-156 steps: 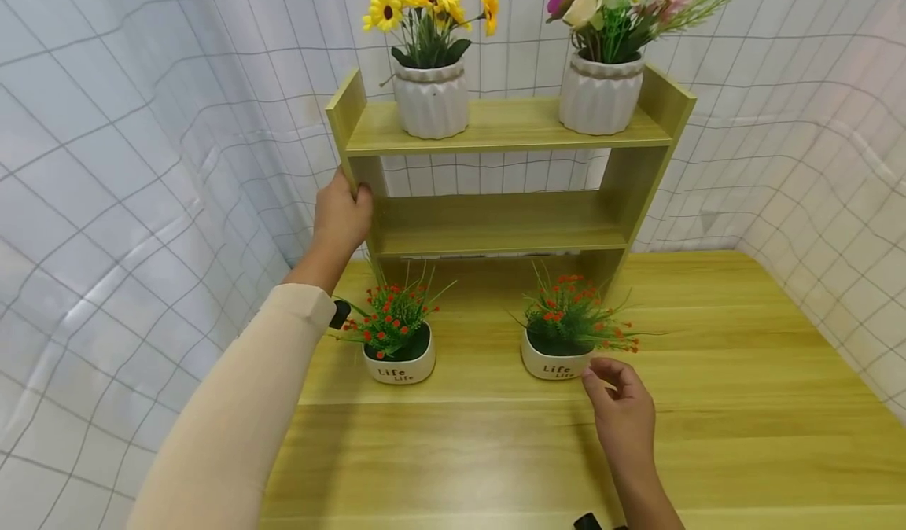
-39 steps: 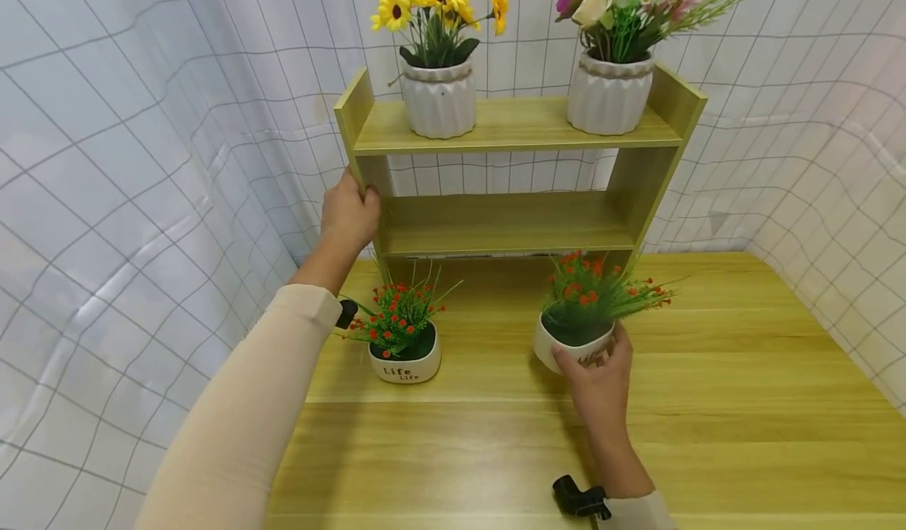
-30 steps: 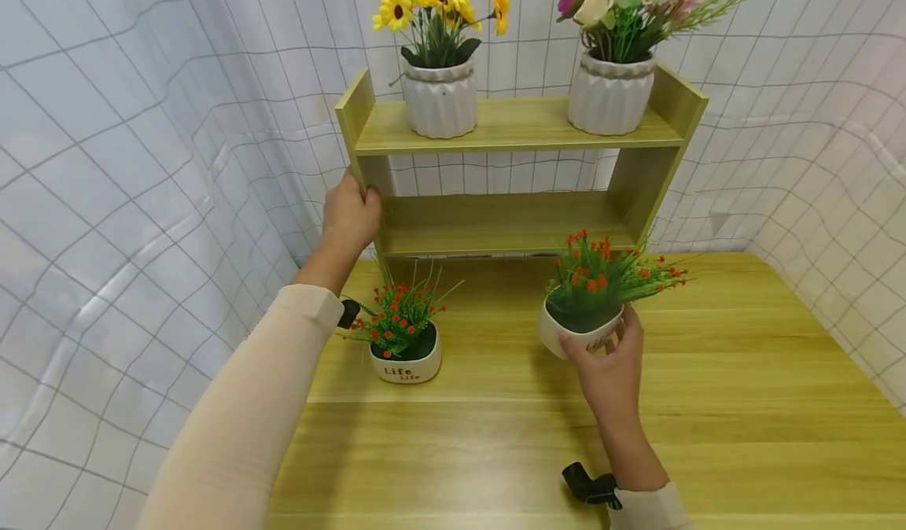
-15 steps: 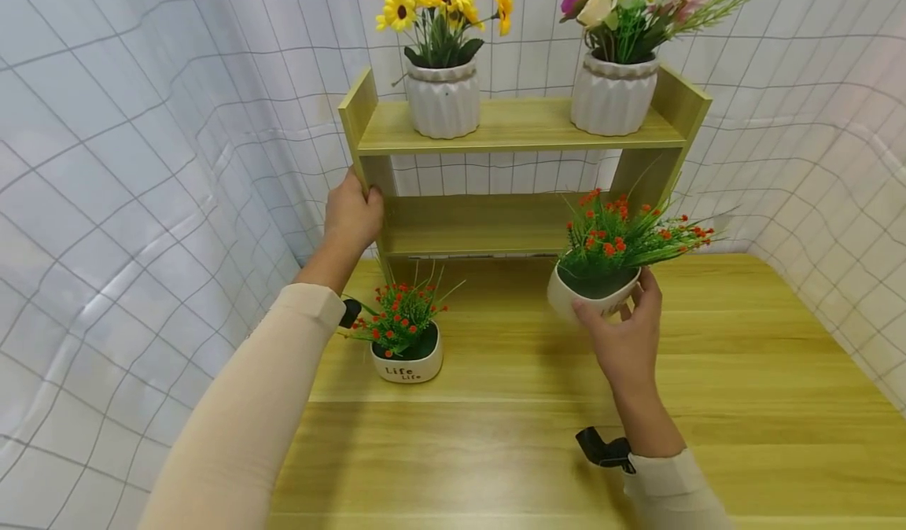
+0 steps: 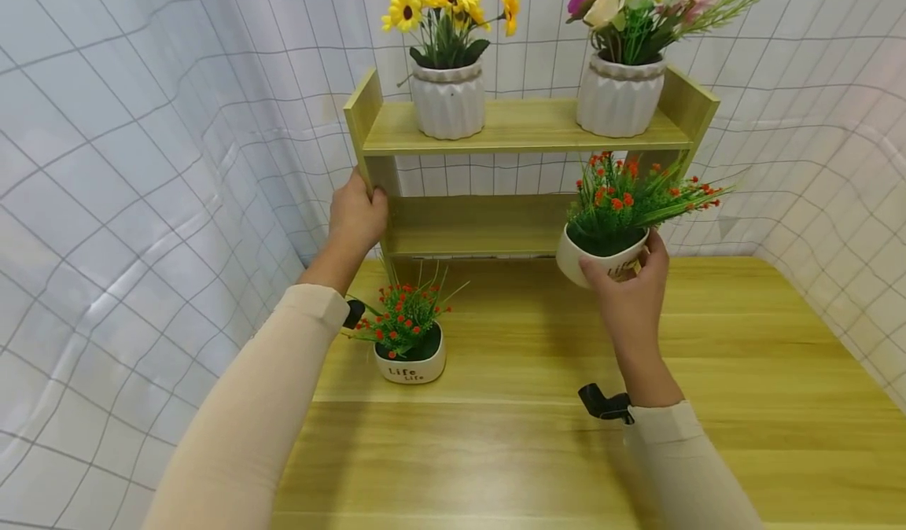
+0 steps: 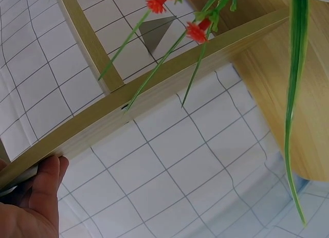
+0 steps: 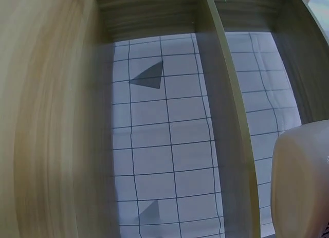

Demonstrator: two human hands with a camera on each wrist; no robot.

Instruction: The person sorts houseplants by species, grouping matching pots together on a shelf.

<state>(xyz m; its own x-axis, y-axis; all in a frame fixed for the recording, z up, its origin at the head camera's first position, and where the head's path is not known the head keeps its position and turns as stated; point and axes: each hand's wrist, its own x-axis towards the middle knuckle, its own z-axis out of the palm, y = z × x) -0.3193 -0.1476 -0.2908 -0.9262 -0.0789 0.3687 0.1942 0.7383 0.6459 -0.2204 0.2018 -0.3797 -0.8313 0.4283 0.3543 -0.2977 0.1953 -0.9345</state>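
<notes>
My right hand (image 5: 632, 290) grips a white oval flower pot (image 5: 594, 265) marked "Life", with red flowers and grassy leaves, by its right front side. The pot is raised off the table, in front of the right end of the wooden shelf's (image 5: 481, 235) middle board. In the right wrist view the pot (image 7: 300, 181) shows at the right edge. My left hand (image 5: 357, 215) holds the shelf's left side panel, thumb at the front edge; in the left wrist view its fingers (image 6: 45, 189) lie against that panel. A matching pot (image 5: 410, 369) stands on the table at the shelf's lower left.
On the top board stand a ribbed white pot with yellow flowers (image 5: 448, 105) and another with mixed flowers (image 5: 621, 97). The wooden table (image 5: 460, 451) extends forward and right. White gridded curtains (image 5: 177, 121) hang behind and at the sides.
My right hand has taken hold of the right "Life" pot and lifted it off the table, up and slightly right to middle-board height. The left hand keeps its hold on the shelf.
</notes>
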